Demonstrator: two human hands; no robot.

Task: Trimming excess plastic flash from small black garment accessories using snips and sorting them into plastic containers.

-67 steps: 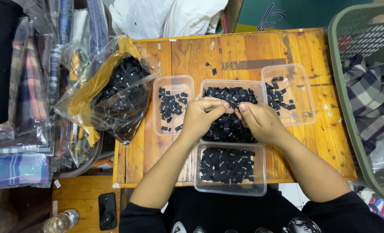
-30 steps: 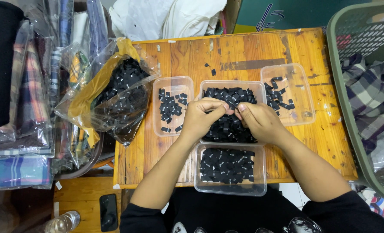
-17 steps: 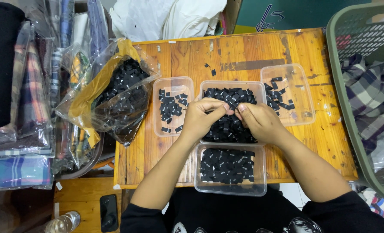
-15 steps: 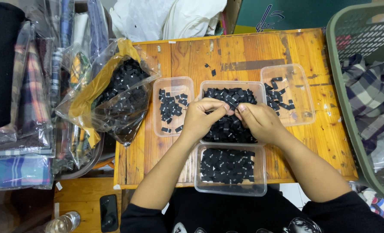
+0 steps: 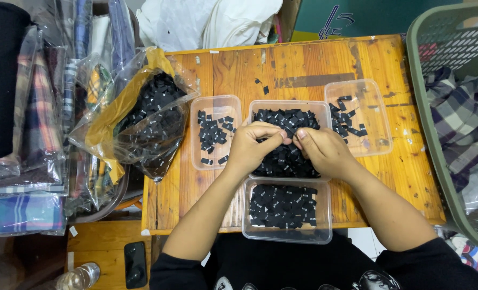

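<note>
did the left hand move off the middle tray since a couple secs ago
No. The left hand still sits over the middle tray, fingertips meeting the right hand, in the same spot against the tray's rim.

Four clear tubs (image 5: 215, 131), one bag (image 5: 142, 118)

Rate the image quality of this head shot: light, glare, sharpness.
Head view: even overhead light with soft shadows; white glare on the plastic bag; left hand and right hand sharp over the middle tray; black pieces too small to resolve individually; edges bow slightly at the basket.
</note>
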